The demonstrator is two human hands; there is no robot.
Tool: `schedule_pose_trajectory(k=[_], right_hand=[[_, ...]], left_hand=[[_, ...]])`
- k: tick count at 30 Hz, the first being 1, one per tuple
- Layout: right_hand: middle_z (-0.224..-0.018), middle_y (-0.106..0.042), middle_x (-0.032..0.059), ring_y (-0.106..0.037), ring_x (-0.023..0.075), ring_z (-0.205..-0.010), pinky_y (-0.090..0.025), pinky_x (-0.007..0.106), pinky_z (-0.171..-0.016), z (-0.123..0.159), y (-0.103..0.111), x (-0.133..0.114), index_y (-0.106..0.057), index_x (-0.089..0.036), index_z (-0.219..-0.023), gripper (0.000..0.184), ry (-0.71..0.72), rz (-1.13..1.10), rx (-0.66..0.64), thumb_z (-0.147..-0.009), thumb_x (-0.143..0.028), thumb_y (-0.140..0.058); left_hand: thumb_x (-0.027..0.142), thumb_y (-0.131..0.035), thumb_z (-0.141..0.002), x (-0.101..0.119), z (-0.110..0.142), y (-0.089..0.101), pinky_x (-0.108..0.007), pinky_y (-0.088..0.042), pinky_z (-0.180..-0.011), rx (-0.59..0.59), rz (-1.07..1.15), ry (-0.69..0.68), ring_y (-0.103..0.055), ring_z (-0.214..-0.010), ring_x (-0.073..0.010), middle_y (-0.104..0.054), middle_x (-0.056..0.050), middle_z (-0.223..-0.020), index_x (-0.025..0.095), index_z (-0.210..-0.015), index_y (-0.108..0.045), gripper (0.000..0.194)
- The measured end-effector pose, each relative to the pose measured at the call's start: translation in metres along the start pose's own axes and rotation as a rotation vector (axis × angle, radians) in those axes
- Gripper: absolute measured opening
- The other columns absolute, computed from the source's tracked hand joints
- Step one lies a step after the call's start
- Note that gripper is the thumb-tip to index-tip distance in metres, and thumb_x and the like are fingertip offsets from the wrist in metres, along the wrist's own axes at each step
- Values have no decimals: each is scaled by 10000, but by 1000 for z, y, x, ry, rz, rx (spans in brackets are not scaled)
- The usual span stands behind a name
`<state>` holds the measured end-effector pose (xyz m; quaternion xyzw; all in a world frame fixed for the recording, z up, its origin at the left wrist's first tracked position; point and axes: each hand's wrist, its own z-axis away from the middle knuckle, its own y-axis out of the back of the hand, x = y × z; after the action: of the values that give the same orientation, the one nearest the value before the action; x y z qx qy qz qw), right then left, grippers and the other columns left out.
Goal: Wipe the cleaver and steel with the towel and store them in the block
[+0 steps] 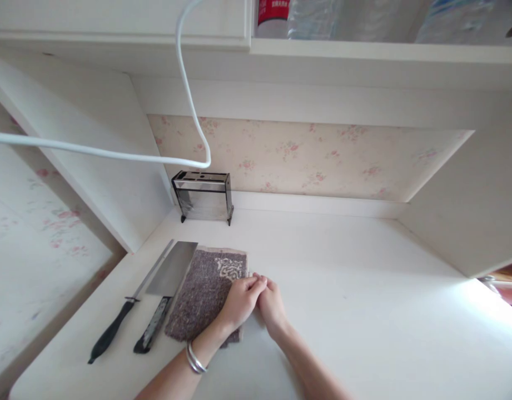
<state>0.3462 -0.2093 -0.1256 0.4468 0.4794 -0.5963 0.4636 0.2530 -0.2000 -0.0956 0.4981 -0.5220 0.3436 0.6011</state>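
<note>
My left hand (243,300) and my right hand (270,304) meet with closed fingers at the right edge of a folded brown cloth (199,297) with a pale pattern. Whether anything is between the fingers is hidden. A silver bracelet (194,358) circles my left wrist. Left of the cloth, a cleaver (174,269) lies flat, its broad blade pointing away and its dark handle towards me. Beside it on the left is a sharpening steel (114,328) with a black handle. Neither tool is touched by my hands.
All of this lies on a white countertop (356,300). A clear-sided knife block (205,203) with a black frame stands at the back left. Overhead, a white cable (189,100) hangs in front of the cabinet. Bottles (314,19) stand on the upper shelf.
</note>
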Motion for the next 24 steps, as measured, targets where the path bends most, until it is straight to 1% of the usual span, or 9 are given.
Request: schedule_pose_trajectory(k=[5, 12, 17, 24], right_hand=[[-763, -679, 37, -592, 195, -789, -444, 284, -744, -1, -2, 6, -638, -160, -762, 250, 52, 64, -32, -841, -354, -502], [-768, -685, 42, -605, 207, -816, -447, 291, -764, -1, -4, 8, -629, -163, -764, 223, 65, 62, -28, -838, -337, -510], [-751, -684, 43, -603, 206, -794, -451, 293, -751, -1, -4, 8, -624, -165, -739, 244, 85, 71, -17, -845, -346, -498], [-750, -688, 49, -595, 204, -782, -452, 286, -732, 0, -2, 8, -643, -161, -760, 249, 89, 98, -17, -835, -348, -498]], left_hand=[[450, -489, -890, 0, 3, 8, -248, -334, -589, -35, 36, 25, -473, -622, -137, -540, 10, -596, 168, -603, -560, 409], [453, -482, -895, -3, 3, 9, -253, -304, -569, -34, 48, 9, -423, -594, -126, -456, 27, -559, 178, -562, -488, 432], [455, -476, -901, -3, 3, 9, -258, -306, -577, -35, 69, -10, -424, -601, -128, -464, 25, -572, 178, -571, -492, 432], [447, -477, -901, -2, 3, 8, -258, -334, -610, -42, 69, -22, -457, -624, -136, -499, 19, -581, 180, -575, -493, 421]])
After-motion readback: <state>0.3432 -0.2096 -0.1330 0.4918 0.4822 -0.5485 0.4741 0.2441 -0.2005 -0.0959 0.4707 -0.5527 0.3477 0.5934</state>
